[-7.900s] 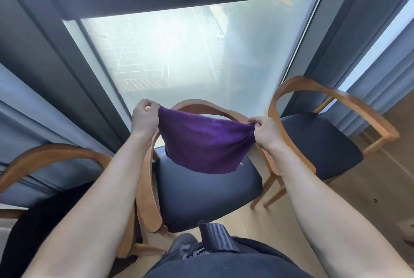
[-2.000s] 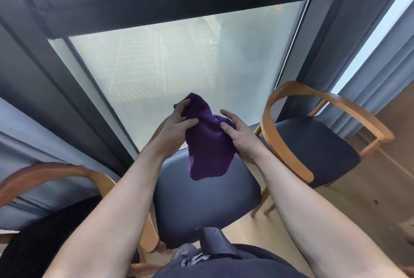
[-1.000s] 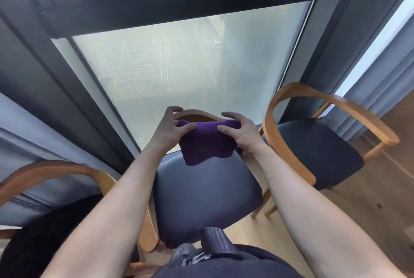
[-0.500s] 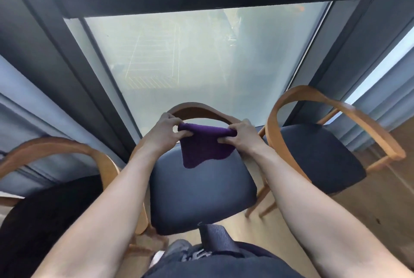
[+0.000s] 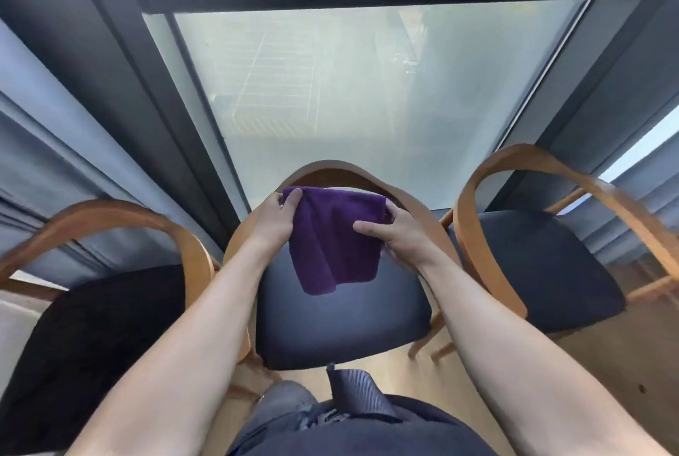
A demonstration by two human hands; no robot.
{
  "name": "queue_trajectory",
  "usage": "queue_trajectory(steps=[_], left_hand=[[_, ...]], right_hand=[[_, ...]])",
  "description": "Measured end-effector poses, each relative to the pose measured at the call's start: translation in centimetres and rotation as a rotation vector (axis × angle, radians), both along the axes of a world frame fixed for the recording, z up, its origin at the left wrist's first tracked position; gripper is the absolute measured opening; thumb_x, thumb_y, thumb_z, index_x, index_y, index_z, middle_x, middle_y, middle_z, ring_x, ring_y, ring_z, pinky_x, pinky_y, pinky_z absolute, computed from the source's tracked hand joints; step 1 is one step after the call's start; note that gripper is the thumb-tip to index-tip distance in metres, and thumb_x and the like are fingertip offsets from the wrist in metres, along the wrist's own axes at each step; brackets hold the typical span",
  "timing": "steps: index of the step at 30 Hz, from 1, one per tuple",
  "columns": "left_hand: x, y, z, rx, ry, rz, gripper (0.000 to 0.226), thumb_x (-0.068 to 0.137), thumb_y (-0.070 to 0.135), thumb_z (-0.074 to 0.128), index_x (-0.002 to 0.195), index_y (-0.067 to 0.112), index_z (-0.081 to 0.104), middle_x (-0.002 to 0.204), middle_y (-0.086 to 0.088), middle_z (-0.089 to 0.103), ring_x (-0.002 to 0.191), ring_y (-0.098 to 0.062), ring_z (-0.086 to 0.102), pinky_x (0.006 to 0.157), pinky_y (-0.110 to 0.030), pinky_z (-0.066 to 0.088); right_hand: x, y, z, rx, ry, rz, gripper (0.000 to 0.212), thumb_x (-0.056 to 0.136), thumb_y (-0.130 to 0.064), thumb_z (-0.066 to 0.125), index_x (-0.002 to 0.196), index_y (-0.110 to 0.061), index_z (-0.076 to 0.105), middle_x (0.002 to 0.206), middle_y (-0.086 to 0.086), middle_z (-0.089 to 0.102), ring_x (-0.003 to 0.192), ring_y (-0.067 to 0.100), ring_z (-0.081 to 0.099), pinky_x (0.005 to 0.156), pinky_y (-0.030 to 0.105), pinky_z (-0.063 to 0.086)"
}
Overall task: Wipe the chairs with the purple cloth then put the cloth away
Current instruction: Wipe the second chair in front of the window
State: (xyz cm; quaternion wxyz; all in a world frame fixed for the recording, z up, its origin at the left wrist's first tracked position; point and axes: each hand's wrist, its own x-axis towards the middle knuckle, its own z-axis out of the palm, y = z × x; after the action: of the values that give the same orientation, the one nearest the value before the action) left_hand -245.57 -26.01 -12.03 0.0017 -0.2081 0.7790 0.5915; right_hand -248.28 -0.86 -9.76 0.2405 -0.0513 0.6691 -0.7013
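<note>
Purple cloth: the folded purple microfibre cloth (image 5: 332, 235) is held up between both hands; its lower half hangs free over the seat below the grip. It has not been put away.
Left grip: the left hand (image 5: 273, 220) is clenched on the cloth's upper left corner, with the thumb laid over the front.
Right grip: the right hand (image 5: 398, 231) is grasping the upper right edge, thumb stretched across the front, fingers hidden behind.
Contact: the curved light-wood backrest (image 5: 330, 170) of the middle chair lies just beyond the grip; whether the cloth touches the rail cannot be told.
Risk, slip: if one pinch is loosened, the cloth would likely swing down onto the dark blue padded seat (image 5: 341, 323) under the grip.
Risk, fold: the loose lower corner could be dragged open, so less pad would be pressed on the wood.
Risk, knuckles: the frosted window glass (image 5: 367, 88) stands close behind the rail, so knuckles could be bumped on a far stroke.
Right of grip: a second wooden armchair with dark blue seat (image 5: 543, 260), judged unwiped.
Left of grip: a third wooden armchair with black seat (image 5: 92, 327).
Obstruction: the armrests crowd both sides of the grip, and a grey woven strap (image 5: 352, 393) hangs near the body.
</note>
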Motion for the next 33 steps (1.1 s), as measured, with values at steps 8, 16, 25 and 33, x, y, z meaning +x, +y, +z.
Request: queue_trajectory(steps=[8, 16, 25, 33], left_hand=[[1.9, -1.9, 0.5, 0.206, -0.010, -0.200, 0.060, 0.079, 0.025, 0.082, 0.131, 0.032, 0.054, 0.123, -0.006, 0.068, 0.115, -0.025, 0.064, 0.094, -0.048, 0.055], [-0.8, -3.0, -3.3, -0.019, -0.083, -0.150, 0.043, 0.103, 0.021, 0.052, 0.144, 0.028, 0.042, 0.133, -0.003, 0.061, 0.120, -0.021, 0.059, 0.104, -0.042, 0.050], [-2.6, -1.7, -11.9, 0.008, -0.183, 0.035, 0.051, 0.103, 0.018, 0.052, 0.151, 0.030, 0.040, 0.147, 0.006, 0.050, 0.134, -0.012, 0.046, 0.117, -0.036, 0.033], [-7.1, 0.0, -25.6, -0.086, -0.230, 0.357, 0.044, 0.102, 0.022, 0.054, 0.143, 0.035, 0.050, 0.139, 0.007, 0.058, 0.129, -0.014, 0.052, 0.108, -0.027, 0.035]], right_hand=[[-0.8, -4.4, -1.5, 0.182, 0.090, -0.181, 0.018, 0.100, -0.022, 0.059, 0.118, -0.022, 0.054, 0.101, -0.011, 0.065, 0.089, -0.001, 0.062, 0.070, 0.012, 0.050], [-3.5, -7.6, -5.1, 0.505, 0.122, -0.143, 0.019, 0.102, -0.036, 0.053, 0.119, -0.028, 0.053, 0.110, -0.010, 0.061, 0.106, 0.013, 0.058, 0.091, 0.032, 0.043], [-4.2, -8.9, -14.0, 0.662, 0.012, -0.202, 0.029, 0.100, -0.046, 0.053, 0.122, -0.027, 0.052, 0.104, -0.009, 0.066, 0.097, 0.012, 0.062, 0.088, 0.032, 0.047], [-9.5, -10.1, -26.8, 0.705, 0.045, -0.161, 0.029, 0.099, -0.039, 0.057, 0.122, -0.021, 0.055, 0.097, -0.001, 0.068, 0.093, 0.020, 0.064, 0.081, 0.030, 0.045]])
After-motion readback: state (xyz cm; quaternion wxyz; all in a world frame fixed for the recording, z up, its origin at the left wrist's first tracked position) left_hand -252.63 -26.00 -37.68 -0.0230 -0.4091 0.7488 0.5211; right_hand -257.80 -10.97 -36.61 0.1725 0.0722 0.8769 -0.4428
